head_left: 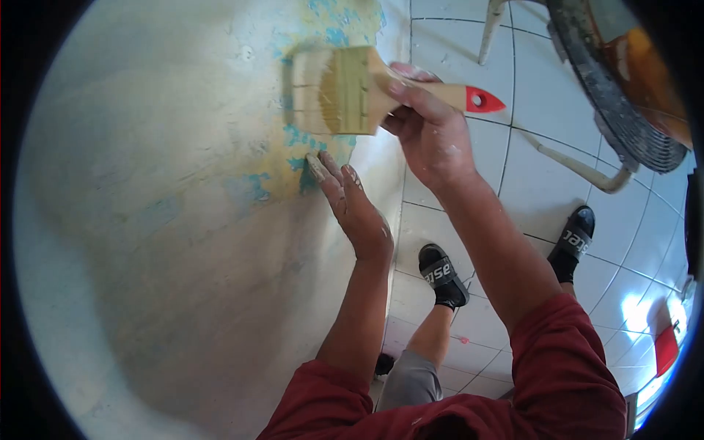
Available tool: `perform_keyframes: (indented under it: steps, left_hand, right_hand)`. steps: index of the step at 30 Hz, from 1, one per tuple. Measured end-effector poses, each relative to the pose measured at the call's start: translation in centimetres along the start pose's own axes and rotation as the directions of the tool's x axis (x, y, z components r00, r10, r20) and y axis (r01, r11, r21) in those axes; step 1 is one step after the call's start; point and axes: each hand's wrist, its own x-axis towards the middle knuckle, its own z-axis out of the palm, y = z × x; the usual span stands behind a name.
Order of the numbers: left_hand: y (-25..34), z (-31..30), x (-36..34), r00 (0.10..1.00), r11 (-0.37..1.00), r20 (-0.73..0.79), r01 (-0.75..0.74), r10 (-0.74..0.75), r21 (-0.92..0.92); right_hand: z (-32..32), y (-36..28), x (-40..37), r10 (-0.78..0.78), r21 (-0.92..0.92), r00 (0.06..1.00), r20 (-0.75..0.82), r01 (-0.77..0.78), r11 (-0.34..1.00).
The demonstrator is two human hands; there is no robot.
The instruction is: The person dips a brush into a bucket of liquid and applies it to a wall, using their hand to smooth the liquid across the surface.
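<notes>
A wide flat paintbrush [353, 89] with a wooden handle and a red tip is gripped by its handle in my right hand [433, 136], fingers wrapped round it. Pale bristles point left, overlapping the wall [161, 264] where yellowish and blue paint patches show. Below the brush, my left hand [359, 213] is open, its fingers stretched out along the patchy wall. Whitish smears mark the fingertips of that hand, and small white spots dot my right wrist.
White floor tiles [469, 169] meet the wall's foot. At the upper right stands a chair or stool with pale legs [579, 167] and a dark ridged rim [623, 110]. My feet wear black slippers [442, 274]. A red object [666, 350] lies far right.
</notes>
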Motion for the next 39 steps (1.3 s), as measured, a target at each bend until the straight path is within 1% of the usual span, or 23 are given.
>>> perform_keyframes:
  steps: [2, 4, 6, 8, 9, 11, 14, 16, 18, 19, 20, 21, 22, 23, 27, 29, 31, 32, 33, 35, 37, 38, 39]
  left_hand:
    - [-0.1, 0.3, -0.2, 1.0, 1.0, -0.007, 0.0, 0.0, 0.003]
    - [-0.6, 0.2, -0.3, 0.999, 0.997, 0.018, -0.045, 0.046, -0.056]
    - [-1.5, -0.2, -0.2, 0.997, 0.996, 0.033, -0.062, 0.065, -0.065]
    - [-2.1, -0.5, -0.1, 0.995, 0.994, 0.046, -0.084, 0.087, -0.075]
    - [-2.3, -0.4, -0.1, 0.994, 0.992, 0.053, -0.096, 0.1, -0.08]
    - [-2.3, -0.4, -0.3, 0.992, 0.99, 0.061, -0.107, 0.112, -0.087]
    - [-1.9, -0.5, -0.7, 0.997, 0.993, 0.038, -0.066, 0.07, -0.1]
    - [-2.1, -0.9, -0.8, 0.996, 0.989, 0.045, -0.066, 0.073, -0.129]
    - [-2.1, -0.9, -0.7, 0.999, 0.987, 0.016, -0.039, 0.042, -0.156]
    - [-2.2, -1.0, -0.6, 1.0, 0.984, -0.013, -0.009, 0.007, -0.178]
    - [-2.8, -1.6, -0.6, 1.0, 0.984, -0.012, -0.004, 0.002, -0.18]
    - [-3.7, -2.4, -0.5, 1.0, 0.986, 0.006, 0.002, -0.001, -0.164]
    - [-3.7, -2.4, -0.3, 1.0, 0.989, 0.024, 0.008, -0.005, -0.146]
    - [-3.3, -2.1, -0.6, 0.993, 0.963, 0.093, -0.043, 0.07, -0.264]
    - [-3.0, -1.0, -0.4, 0.996, 0.979, 0.036, -0.071, 0.079, -0.191]
    - [-3.4, -1.1, -0.2, 0.993, 0.972, 0.026, -0.11, 0.118, -0.209]
    - [-3.9, -1.4, 0.0, 0.99, 0.974, 0.044, -0.124, 0.135, -0.187]
    - [-4.1, -1.4, 0.0, 0.986, 0.976, 0.062, -0.143, 0.155, -0.166]
    - [-4.2, -1.4, 0.0, 0.986, 0.977, 0.062, -0.14, 0.152, -0.164]
    - [-4.2, -1.4, 0.0, 0.986, 0.979, 0.063, -0.144, 0.154, -0.141]
    - [-4.1, -1.3, 0.1, 0.989, 0.975, 0.048, -0.132, 0.143, -0.179]
    - [-4.0, -1.2, 0.1, 0.991, 0.97, 0.035, -0.122, 0.132, -0.212]
    - [-3.8, -1.1, 0.1, 0.99, 0.968, 0.033, -0.126, 0.136, -0.218]
  right_hand:
    - [-0.4, 1.6, 1.2, -0.004, 0.033, 1.0, 0.021, 0.003, 0.999]
    - [-1.6, 3.1, 2.1, 0.001, -0.022, 1.0, 0.013, -0.001, 1.0]
    - [-5.1, 3.9, 2.8, -0.005, -0.074, 1.0, 0.022, 0.007, 0.997]
    - [-9.4, 4.9, 3.2, -0.104, -0.304, 0.984, -0.144, 0.056, 0.951]
    - [-11.5, 5.6, 3.4, -0.102, -0.302, 0.984, -0.145, 0.054, 0.952]
    - [-14.5, 6.7, 3.6, -0.188, -0.489, 0.96, -0.207, 0.065, 0.87]
    - [-11.1, 6.5, 3.2, -0.196, -0.443, 0.971, -0.14, 0.116, 0.889]
    - [-5.9, 5.4, 2.4, -0.189, -0.385, 0.982, -0.022, 0.166, 0.908]
    - [-1.2, 4.3, 1.0, -0.362, -0.496, 0.907, 0.214, 0.42, 0.76]
    - [0.4, 3.7, 0.7, -0.513, -0.594, 0.768, 0.384, 0.631, 0.499]
    - [1.6, 3.1, 0.5, -0.582, -0.612, 0.586, 0.564, 0.77, 0.182]
    - [2.7, 2.2, 0.2, -0.58, -0.616, 0.588, 0.563, 0.767, 0.179]
    - [3.6, 1.3, -0.1, -0.478, -0.504, 0.762, 0.437, 0.647, 0.571]
    - [3.8, 0.9, -0.3, -0.297, -0.303, 0.889, 0.349, 0.407, 0.862]
    - [-1.7, 3.6, 2.5, -0.293, -0.395, 0.907, 0.304, 0.399, 0.827]
    - [-8.0, 5.9, 4.8, -0.188, -0.459, 0.974, 0.125, 0.225, 0.86]
    - [-12.6, 7.2, 5.5, -0.144, -0.426, 0.989, -0.019, 0.122, 0.897]
    - [-14.6, 7.7, 5.9, -0.144, -0.425, 0.989, -0.021, 0.122, 0.897]
    - [-16.4, 8.1, 6.2, -0.184, -0.493, 0.98, -0.079, 0.122, 0.861]
    - [-18.3, 9.1, 6.3, -0.223, -0.563, 0.966, -0.133, 0.112, 0.819]
    - [-18.2, 9.2, 6.4, -0.369, -0.691, 0.912, -0.183, 0.147, 0.707]
    - [-17.9, 9.2, 6.4, -0.371, -0.695, 0.912, -0.177, 0.151, 0.703]
    - [-16.1, 9.0, 6.2, -0.263, -0.59, 0.952, -0.157, 0.123, 0.798]
